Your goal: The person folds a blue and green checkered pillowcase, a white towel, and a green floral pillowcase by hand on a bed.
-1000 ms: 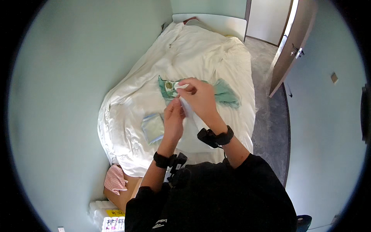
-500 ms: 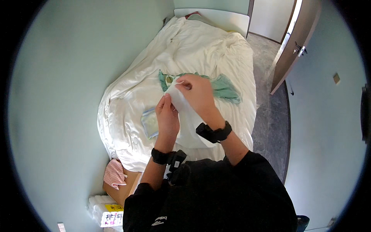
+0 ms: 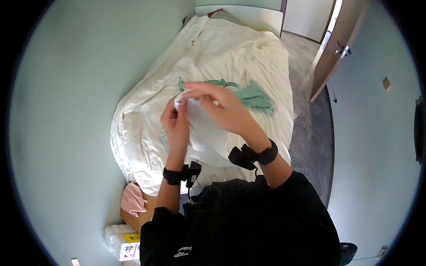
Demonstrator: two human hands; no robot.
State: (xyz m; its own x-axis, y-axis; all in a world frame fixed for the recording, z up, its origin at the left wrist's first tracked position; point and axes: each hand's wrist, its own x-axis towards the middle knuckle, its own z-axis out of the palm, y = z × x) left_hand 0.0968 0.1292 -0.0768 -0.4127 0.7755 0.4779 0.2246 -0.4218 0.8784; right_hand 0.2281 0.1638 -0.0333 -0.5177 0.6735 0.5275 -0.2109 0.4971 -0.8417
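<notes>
Bed (image 3: pixel 144 113), white cloth (image 3: pixel 205 128), lengthwise toward wearer (image 3: pixel 253 217)

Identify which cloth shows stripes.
The pink cloth at lower left, on the brown surface. The green cloth lies on the white quilt, the left hand holds the white cloth; neither shows stripes.

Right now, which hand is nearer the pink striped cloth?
Left. The left hand is above and to the right of the pink striped cloth in the picture; the right hand is farther off that way.
</notes>
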